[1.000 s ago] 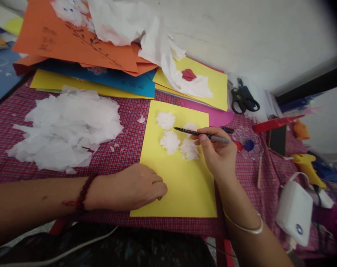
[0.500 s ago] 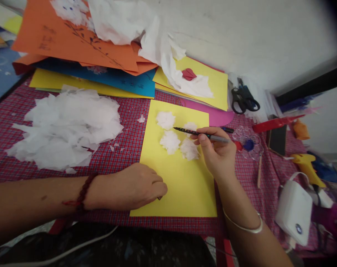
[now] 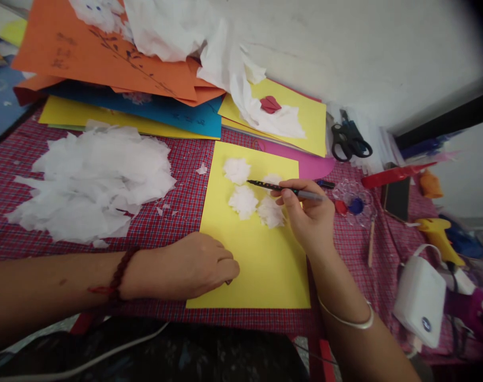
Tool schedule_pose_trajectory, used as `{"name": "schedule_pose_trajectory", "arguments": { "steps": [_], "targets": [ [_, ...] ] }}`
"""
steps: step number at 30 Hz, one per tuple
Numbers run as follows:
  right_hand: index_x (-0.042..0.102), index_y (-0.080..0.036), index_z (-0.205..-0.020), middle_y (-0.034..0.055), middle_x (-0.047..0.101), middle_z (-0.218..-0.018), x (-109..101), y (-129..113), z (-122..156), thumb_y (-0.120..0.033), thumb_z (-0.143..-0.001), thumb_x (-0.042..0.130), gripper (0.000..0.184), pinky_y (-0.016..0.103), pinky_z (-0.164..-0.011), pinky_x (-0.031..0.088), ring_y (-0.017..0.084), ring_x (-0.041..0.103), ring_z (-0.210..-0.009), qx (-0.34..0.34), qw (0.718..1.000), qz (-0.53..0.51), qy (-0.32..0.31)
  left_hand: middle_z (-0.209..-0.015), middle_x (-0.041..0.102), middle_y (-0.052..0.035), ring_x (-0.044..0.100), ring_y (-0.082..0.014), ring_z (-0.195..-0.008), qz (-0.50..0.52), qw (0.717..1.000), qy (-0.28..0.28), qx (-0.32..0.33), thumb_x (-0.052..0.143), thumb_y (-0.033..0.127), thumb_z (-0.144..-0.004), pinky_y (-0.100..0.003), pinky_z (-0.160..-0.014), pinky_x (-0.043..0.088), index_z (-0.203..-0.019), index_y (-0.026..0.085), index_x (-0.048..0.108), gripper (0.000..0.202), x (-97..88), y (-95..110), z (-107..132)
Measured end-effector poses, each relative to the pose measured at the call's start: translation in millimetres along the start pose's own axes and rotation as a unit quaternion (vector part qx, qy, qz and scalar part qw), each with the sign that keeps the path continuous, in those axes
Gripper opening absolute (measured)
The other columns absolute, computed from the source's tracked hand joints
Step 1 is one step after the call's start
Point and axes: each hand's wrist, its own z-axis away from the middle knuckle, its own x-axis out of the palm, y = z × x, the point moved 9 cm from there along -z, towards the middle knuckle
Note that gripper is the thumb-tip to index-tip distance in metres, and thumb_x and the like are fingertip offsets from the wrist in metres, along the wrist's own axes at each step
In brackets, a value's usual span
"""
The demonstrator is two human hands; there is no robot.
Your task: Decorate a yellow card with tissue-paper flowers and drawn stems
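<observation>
A yellow sheet of paper [image 3: 261,270] lies in front of me, with several white tissue-paper puffs [image 3: 243,201] in its upper half. My right hand [image 3: 305,212] grips a black-and-grey marker [image 3: 265,185] over the sheet, its dark tip pointing left between the puffs. The hand partly covers the puffs on the right. Curled on the lower left of the sheet, my left hand [image 3: 201,268] is closed. A small dark end shows under its fingers; what it belongs to is hidden.
Left is a heap of torn white tissue paper [image 3: 102,185] on the checked cloth [image 3: 186,212]. Orange card [image 3: 66,48] and other sheets lie behind. On the right are scissors [image 3: 348,140], a paint palette [image 3: 353,204], a yellow glue gun [image 3: 438,236] and a white device [image 3: 420,294].
My right hand and the marker have shifted very slightly to the left. The left hand keeps its place on the sheet.
</observation>
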Motion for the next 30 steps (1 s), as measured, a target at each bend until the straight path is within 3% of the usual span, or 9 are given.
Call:
{"name": "schedule_pose_trajectory", "arguments": {
  "steps": [17,30],
  "targets": [
    [0.066,-0.021,-0.091,0.0012,0.071,-0.077,-10.1,-1.7,-0.6,-0.027,-0.09,0.061,0.008,0.033,-0.07,0.054,0.017,0.071,-0.074,-0.004,0.998,0.052,0.022,-0.069,0.063,0.0017,0.056,-0.0156,-0.059,-0.001,1.0,0.001,0.001,0.052,0.012,-0.092,-0.031,-0.055,0.039,-0.078,0.02,0.053,0.016,1.3,-0.5,0.0],
    [0.064,-0.022,-0.081,-0.0008,0.066,-0.066,-23.4,-15.8,-0.9,-0.022,-0.086,0.058,0.008,0.032,-0.06,0.049,0.016,0.065,-0.062,-0.016,0.991,0.131,0.035,-0.067,0.062,0.001,0.054,-0.0148,-0.057,0.008,1.0,0.01,0.002,0.05,0.009,-0.091,-0.031,-0.053,0.037,-0.076,0.019,0.053,0.019,-1.8,-0.2,-0.7]
  ]
}}
